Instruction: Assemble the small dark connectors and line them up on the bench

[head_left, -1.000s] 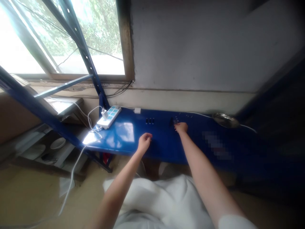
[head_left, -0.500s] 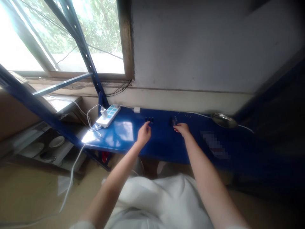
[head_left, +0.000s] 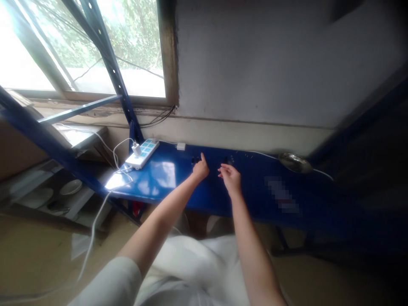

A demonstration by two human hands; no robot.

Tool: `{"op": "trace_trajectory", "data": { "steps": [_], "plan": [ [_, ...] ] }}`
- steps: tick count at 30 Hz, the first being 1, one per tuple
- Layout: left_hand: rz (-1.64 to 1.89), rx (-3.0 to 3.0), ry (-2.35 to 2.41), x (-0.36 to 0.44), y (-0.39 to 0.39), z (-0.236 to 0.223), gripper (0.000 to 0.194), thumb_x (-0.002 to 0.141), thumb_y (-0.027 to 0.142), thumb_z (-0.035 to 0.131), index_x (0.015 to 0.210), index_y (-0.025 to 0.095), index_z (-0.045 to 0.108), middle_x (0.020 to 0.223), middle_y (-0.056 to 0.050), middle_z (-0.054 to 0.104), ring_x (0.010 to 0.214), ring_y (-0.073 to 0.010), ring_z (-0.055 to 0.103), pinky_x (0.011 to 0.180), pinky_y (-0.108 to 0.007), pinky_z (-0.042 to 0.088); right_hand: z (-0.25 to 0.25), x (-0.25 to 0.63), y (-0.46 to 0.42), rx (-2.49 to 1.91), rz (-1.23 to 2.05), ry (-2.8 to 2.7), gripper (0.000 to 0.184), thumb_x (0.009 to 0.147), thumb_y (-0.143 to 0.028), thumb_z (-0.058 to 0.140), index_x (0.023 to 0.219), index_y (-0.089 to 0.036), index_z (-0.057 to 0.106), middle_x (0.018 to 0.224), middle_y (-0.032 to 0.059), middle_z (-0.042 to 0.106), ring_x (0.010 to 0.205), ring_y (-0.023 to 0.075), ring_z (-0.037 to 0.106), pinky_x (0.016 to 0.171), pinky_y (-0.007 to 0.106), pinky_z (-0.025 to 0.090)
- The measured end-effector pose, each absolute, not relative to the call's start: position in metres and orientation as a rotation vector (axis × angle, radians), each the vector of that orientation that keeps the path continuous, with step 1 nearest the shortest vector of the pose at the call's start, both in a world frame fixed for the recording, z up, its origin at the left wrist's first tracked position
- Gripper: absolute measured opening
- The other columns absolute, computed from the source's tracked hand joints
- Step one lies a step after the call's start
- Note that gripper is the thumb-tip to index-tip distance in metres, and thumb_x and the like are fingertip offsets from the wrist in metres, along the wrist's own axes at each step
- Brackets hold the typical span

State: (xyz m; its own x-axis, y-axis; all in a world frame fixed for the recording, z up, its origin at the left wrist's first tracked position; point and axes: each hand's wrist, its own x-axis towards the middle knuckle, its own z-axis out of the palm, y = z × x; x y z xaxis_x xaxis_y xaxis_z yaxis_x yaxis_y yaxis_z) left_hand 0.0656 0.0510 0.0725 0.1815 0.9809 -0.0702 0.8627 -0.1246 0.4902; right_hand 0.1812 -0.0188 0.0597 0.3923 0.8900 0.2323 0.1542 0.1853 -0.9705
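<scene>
My left hand [head_left: 200, 168] hovers over the blue metal shelf top [head_left: 165, 191], its index finger extended toward a small group of dark pieces [head_left: 195, 160]. These pieces are too small to identify. My right hand [head_left: 230, 178] is just to its right, fingers apart, below a second dark cluster [head_left: 228, 160]. Neither hand visibly holds anything. A white power strip with blue switches [head_left: 142, 153] lies at the shelf's left end, with a white charger [head_left: 137, 149] plugged into it.
A steel dish or ladle [head_left: 295, 163] rests at the shelf's back right, beside a thin white cable [head_left: 323, 173]. A blurred patch [head_left: 282, 195] covers part of the shelf. Blue steel uprights [head_left: 111, 72] cross the window. White plates [head_left: 70, 187] sit on a lower shelf at left.
My left hand has moved right and forward, with its index finger extended. My right hand has drawn back from the dark cluster and spread its fingers. The view has tilted slightly.
</scene>
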Motion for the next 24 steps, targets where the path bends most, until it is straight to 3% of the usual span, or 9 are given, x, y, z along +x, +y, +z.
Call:
{"op": "trace_trajectory", "data": {
  "steps": [3, 8, 12, 16, 18, 21, 24],
  "plan": [
    [0.328, 2.065, 1.757, 0.066, 0.058, 0.07, 0.073, 0.078, 0.009, 0.041, 0.141, 0.006, 0.004, 0.11, -0.023, 0.058, 0.098, -0.0261, 0.059, 0.082, -0.034, 0.044, 0.063, 0.178, -0.021, -1.278, 0.695, -1.079, 0.036, 0.069, -0.041, 0.058, 0.092, -0.013, 0.062, 0.075, 0.0072, 0.066, 0.053, 0.0116, 0.058, 0.055, 0.028, 0.05],
    [0.281, 2.201, 1.805, 0.064, 0.061, 0.069, 0.056, 0.081, 0.003, 0.034, 0.136, 0.004, 0.022, 0.111, -0.023, 0.057, 0.101, -0.0235, 0.058, 0.085, -0.033, 0.044, 0.068, 0.177, -0.023, -1.254, 0.69, -1.086, 0.037, 0.07, -0.043, 0.058, 0.091, -0.013, 0.062, 0.074, 0.0062, 0.065, 0.053, 0.0113, 0.057, 0.055, 0.028, 0.05],
    [0.263, 2.287, 1.788, 0.062, 0.059, 0.074, 0.039, 0.083, 0.003, 0.034, 0.12, 0.006, 0.042, 0.108, -0.02, 0.059, 0.099, -0.0227, 0.059, 0.084, -0.033, 0.045, 0.071, 0.175, -0.024, -1.248, 0.683, -1.092, 0.037, 0.07, -0.044, 0.058, 0.091, -0.013, 0.062, 0.075, 0.0061, 0.065, 0.053, 0.0111, 0.057, 0.055, 0.028, 0.049],
    [0.381, 2.215, 1.779, 0.06, 0.061, 0.076, 0.024, 0.082, 0.009, 0.044, 0.104, 0.009, 0.052, 0.103, -0.017, 0.061, 0.095, -0.0206, 0.061, 0.08, -0.028, 0.046, 0.071, 0.173, -0.023, -1.253, 0.68, -1.092, 0.036, 0.071, -0.043, 0.057, 0.09, -0.013, 0.062, 0.074, 0.006, 0.065, 0.052, 0.0109, 0.056, 0.055, 0.028, 0.049],
    [0.534, 2.105, 1.741, 0.057, 0.062, 0.077, 0.015, 0.084, 0.018, 0.045, 0.088, 0.01, 0.057, 0.09, -0.015, 0.064, 0.084, -0.0185, 0.063, 0.072, -0.025, 0.048, 0.071, 0.171, -0.023, -1.259, 0.687, -1.097, 0.037, 0.07, -0.044, 0.057, 0.09, -0.013, 0.061, 0.074, 0.006, 0.065, 0.052, 0.011, 0.056, 0.055, 0.028, 0.048],
    [0.813, 1.838, 1.52, 0.049, 0.059, 0.084, 0.033, 0.087, 0.034, 0.042, 0.065, 0.012, 0.054, 0.059, -0.007, 0.061, 0.052, -0.0122, 0.059, 0.052, -0.021, 0.045, 0.074, 0.166, -0.021, -1.278, 0.679, -1.106, 0.039, 0.07, -0.048, 0.055, 0.088, -0.014, 0.061, 0.073, 0.0055, 0.065, 0.052, 0.0111, 0.056, 0.054, 0.027, 0.048],
    [1.097, 1.57, 1.228, 0.041, 0.047, 0.099, 0.039, 0.083, 0.046, 0.044, 0.062, 0.014, 0.049, 0.048, -0.001, 0.054, 0.036, -0.0073, 0.048, 0.037, -0.017, 0.034, 0.084, 0.159, -0.017, -1.34, 0.636, -1.086, 0.041, 0.07, -0.056, 0.053, 0.077, -0.016, 0.058, 0.066, 0.0031, 0.062, 0.047, 0.0106, 0.054, 0.048, 0.024, 0.044]
  ]
}}
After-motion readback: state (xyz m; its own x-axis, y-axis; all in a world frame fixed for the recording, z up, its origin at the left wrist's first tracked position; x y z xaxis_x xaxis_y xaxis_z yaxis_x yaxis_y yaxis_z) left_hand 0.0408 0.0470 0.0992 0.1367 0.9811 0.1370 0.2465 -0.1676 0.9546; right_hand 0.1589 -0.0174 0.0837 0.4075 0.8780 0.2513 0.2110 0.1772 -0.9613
